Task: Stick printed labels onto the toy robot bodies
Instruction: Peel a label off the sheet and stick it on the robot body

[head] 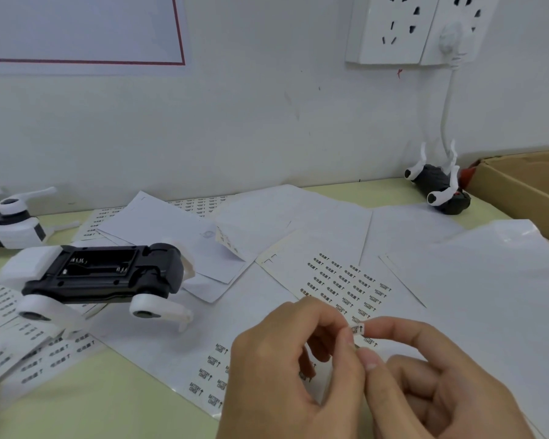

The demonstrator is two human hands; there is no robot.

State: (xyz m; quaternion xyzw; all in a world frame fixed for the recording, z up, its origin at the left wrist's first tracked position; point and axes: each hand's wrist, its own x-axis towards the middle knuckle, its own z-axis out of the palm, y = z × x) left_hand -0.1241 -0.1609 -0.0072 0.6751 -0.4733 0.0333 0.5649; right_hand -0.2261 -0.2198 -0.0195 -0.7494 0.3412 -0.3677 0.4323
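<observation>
A black-and-white toy robot body [102, 277] lies belly-up at the left of the table, its open battery bay facing up. Low in the middle, my left hand [286, 372] and my right hand [438, 381] meet at the fingertips and pinch one small printed label [357, 329] with an arrow on it. Under my hands lies a label sheet [343, 283] with rows of printed labels. A second robot body [13, 226] sits at the far left edge, partly cut off. A third, dark robot body [438, 188] lies on its back by the wall at the right.
Several white label sheets and backing papers [159, 223] cover the yellow-green table [108, 403]. An open cardboard box [526, 185] stands at the right edge. Wall sockets [403, 26] with a plugged white cable [446, 122] hang above the dark robot.
</observation>
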